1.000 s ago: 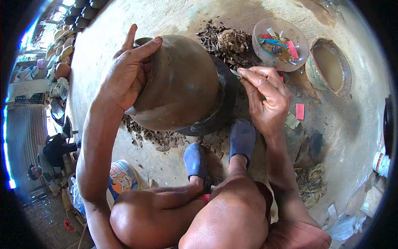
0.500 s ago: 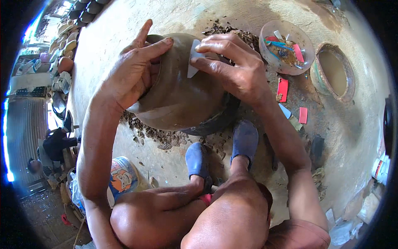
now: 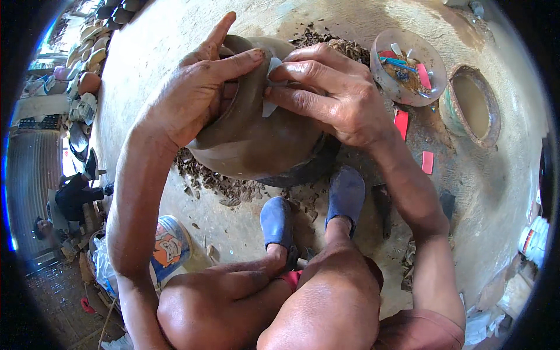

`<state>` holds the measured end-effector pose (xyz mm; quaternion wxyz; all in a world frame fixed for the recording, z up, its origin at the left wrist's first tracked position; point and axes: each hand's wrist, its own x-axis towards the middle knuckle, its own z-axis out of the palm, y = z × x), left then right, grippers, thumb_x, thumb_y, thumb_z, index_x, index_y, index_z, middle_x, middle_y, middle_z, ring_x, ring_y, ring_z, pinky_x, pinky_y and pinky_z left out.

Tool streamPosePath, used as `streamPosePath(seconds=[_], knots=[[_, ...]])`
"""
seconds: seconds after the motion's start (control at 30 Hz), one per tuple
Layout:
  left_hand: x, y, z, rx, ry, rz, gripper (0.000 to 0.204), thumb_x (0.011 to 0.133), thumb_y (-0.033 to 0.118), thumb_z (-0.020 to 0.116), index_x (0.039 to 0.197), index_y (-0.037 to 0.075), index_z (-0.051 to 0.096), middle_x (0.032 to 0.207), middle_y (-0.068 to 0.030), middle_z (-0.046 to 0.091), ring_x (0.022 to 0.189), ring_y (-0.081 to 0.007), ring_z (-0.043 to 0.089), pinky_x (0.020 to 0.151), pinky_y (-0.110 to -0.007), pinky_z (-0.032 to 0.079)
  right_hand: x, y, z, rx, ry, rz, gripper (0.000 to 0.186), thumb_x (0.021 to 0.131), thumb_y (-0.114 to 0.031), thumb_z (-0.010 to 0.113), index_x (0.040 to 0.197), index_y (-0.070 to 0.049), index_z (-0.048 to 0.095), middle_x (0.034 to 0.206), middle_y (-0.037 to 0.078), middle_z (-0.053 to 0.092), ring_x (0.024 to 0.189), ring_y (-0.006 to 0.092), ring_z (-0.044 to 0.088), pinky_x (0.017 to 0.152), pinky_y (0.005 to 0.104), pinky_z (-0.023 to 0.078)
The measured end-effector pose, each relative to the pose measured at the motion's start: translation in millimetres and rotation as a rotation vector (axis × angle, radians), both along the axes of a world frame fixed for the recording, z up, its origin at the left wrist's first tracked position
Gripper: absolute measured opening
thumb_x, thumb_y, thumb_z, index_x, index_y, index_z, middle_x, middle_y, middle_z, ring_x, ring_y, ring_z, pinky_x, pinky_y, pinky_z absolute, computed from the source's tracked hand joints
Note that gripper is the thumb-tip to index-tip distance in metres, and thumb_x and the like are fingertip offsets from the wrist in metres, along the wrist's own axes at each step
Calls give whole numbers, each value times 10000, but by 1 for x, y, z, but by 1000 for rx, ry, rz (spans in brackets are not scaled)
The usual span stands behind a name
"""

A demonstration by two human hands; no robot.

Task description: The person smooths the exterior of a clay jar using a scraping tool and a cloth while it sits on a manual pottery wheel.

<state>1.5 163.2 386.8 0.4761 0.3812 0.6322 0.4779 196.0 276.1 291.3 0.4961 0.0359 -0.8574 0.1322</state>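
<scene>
A large wet brown clay pot (image 3: 245,151) lies tilted on a dark base (image 3: 297,172), its opening toward the left. My left hand (image 3: 198,96) grips the rim: the thumb lies over it, some fingers are inside the mouth and one finger sticks up. My right hand (image 3: 335,105) has its fingers closed on a thin whitish flat scraper (image 3: 269,108), held against the pot's surface just right of the rim, close to my left thumb. The far edge of the scraper is partly hidden by my fingers.
Clay scraps (image 3: 221,192) surround the base. At right are a plastic bowl (image 3: 382,79) of small tools, a bucket of murky water (image 3: 449,111) and red pieces (image 3: 401,122). At left are a printed bucket (image 3: 172,245), stacked pottery (image 3: 96,55) and another person (image 3: 76,198). My feet are below the pot.
My right hand has moved left with the scraper from beside the pot onto its surface near the rim. My left hand and the rim have shifted slightly upward and to the right.
</scene>
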Motion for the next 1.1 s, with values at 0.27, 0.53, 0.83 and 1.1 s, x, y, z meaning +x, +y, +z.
streamPosePath(seconds=[0.27,0.53,0.83,1.1], knots=[[0,0,1,-53,38,-12,808,1001,159,707,1665,76,254,1402,-168,597,1307,-246,595,1150,-371,470,27,-12,-9,24,-95,-80,253,785,-200,706,1005,-140,816,1063,27,727,1065,258,688,882,391,603],[2,-3,6,-38,3,-13,792,1015,146,684,1669,82,243,1391,-174,610,1324,-236,588,1158,-372,466,35,-11,-8,29,-34,-146,290,712,-184,724,978,-110,814,1056,52,736,1026,267,713,839,398,582],[2,-3,4,-56,-29,-2,779,1024,129,675,1669,79,240,1409,-178,600,1306,-229,601,1133,-348,490,10,-21,1,49,-18,-79,226,782,-216,740,982,-145,818,1027,32,714,1041,250,690,854,412,558],[-16,-6,5,-79,-38,-59,791,1029,142,675,1678,93,226,1393,-160,620,1305,-212,596,1132,-329,472,39,-22,3,23,-93,-110,289,700,-158,733,972,-106,813,989,47,709,961,252,688,796,402,523]])
